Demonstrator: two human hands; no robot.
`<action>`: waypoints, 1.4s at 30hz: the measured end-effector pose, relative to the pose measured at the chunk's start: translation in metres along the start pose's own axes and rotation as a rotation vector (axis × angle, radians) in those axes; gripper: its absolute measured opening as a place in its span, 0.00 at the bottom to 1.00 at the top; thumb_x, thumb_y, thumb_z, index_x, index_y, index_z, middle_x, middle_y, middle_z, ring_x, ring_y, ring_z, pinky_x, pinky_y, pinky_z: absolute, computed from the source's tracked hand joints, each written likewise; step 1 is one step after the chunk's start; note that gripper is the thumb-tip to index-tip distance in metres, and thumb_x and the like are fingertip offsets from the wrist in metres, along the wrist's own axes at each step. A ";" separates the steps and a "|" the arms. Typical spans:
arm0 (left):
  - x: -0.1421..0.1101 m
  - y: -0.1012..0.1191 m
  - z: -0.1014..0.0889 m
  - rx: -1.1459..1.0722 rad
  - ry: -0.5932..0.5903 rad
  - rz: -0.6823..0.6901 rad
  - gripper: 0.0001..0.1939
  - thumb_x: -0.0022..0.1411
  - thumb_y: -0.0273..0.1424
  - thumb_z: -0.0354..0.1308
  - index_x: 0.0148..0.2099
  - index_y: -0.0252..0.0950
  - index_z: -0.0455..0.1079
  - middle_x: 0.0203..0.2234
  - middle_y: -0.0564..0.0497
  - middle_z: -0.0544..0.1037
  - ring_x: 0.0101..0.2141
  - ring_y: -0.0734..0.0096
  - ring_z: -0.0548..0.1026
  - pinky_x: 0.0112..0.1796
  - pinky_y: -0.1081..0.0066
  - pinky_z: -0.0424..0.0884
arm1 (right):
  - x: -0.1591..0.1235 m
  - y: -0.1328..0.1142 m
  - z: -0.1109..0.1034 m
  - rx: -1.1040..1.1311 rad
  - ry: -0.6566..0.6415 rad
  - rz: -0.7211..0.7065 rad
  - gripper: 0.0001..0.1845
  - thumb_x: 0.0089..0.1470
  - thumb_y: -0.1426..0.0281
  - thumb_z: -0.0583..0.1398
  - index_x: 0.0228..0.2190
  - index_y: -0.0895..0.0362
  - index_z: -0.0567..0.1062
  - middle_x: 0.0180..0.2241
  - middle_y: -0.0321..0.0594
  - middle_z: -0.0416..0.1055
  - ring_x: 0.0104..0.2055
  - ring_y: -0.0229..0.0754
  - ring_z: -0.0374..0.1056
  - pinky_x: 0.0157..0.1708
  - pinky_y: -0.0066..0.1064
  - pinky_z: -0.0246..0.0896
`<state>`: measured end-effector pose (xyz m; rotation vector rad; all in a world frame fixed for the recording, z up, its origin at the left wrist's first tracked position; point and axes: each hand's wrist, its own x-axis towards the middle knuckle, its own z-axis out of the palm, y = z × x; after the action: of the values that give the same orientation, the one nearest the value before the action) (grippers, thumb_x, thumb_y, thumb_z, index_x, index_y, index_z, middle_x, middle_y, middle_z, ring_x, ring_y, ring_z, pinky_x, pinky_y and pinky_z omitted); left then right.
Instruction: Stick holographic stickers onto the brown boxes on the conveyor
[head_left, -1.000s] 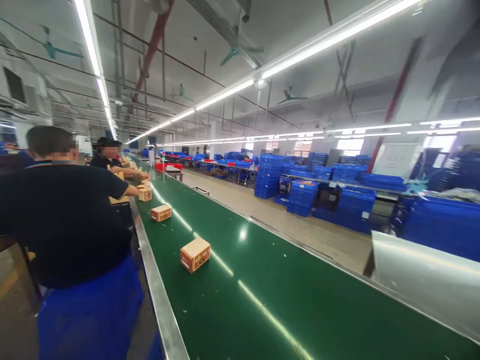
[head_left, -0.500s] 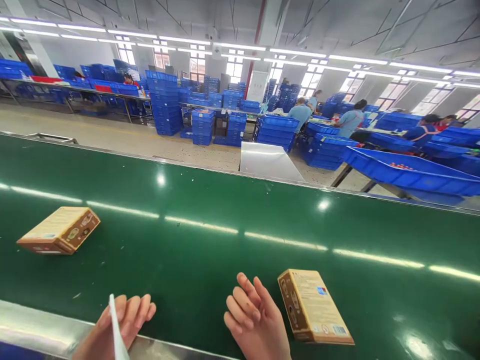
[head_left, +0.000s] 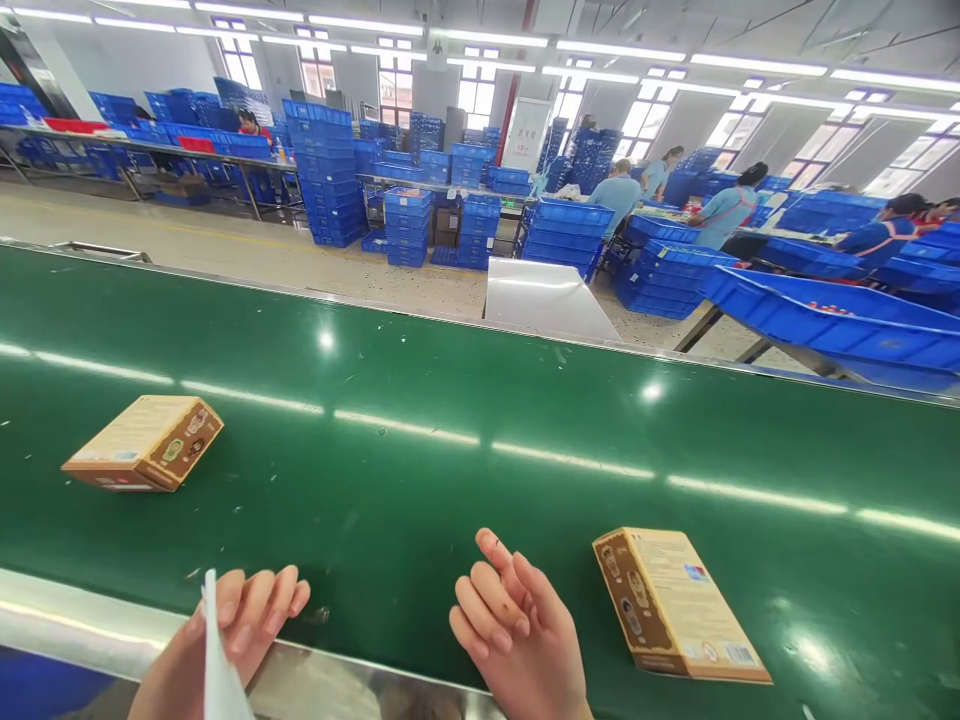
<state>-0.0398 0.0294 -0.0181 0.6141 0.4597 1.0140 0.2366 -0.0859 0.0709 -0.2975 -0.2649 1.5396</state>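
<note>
I have the left hand [head_left: 255,615] at the near metal rail [head_left: 82,615] of the green conveyor belt [head_left: 390,500], its fingers closed narrowly on a thin white sheet [head_left: 219,650] that I see almost edge-on. I hold the right hand [head_left: 529,635] over the belt, fingers loosely curled, thumb and forefinger slightly apart. Just right of it, not touching, lies a brown-and-cream printed carton [head_left: 697,605]; I see a second carton [head_left: 135,440] farther out on the belt, beyond the left hand and to its left.
</note>
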 end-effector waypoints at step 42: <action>0.005 0.011 0.003 0.003 -0.280 -0.070 0.31 0.52 0.40 0.74 0.16 0.38 0.54 0.09 0.55 0.53 0.23 0.64 0.64 0.32 0.65 0.68 | -0.001 0.000 0.000 0.045 0.009 -0.025 0.09 0.57 0.65 0.70 0.38 0.56 0.81 0.15 0.22 0.44 0.20 0.33 0.36 0.23 0.22 0.52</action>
<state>-0.0424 0.0371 -0.0091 0.7255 0.2338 0.8452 0.2363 -0.0873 0.0707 -0.2648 -0.2260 1.5176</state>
